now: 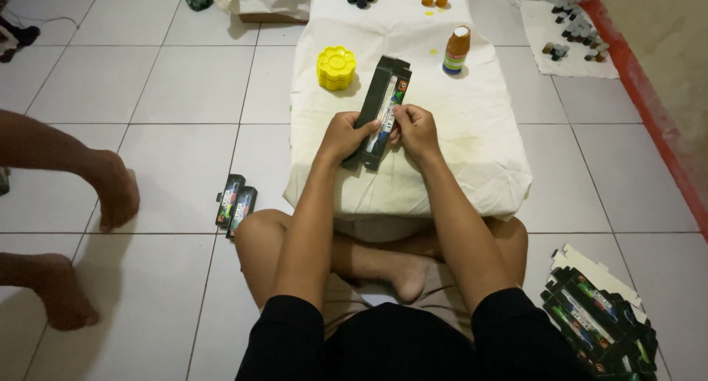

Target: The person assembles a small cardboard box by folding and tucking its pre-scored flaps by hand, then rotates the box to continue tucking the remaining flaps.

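on the cloth-covered low table, a long dark green carton is held between both hands, raised a little off the cloth at its far end. its long axis runs from near-left to far-right, leaning away from the person toward the yellow flower-shaped palette. the left hand is closed around the carton's near left edge, while the right hand is pinched on its right side, fingertips pressed to the printed face near the middle. the near end is thus gripped from both sides and the far end stands free, with its flap open. neither hand is clearly nearer; the two are set almost level, the carton between them.
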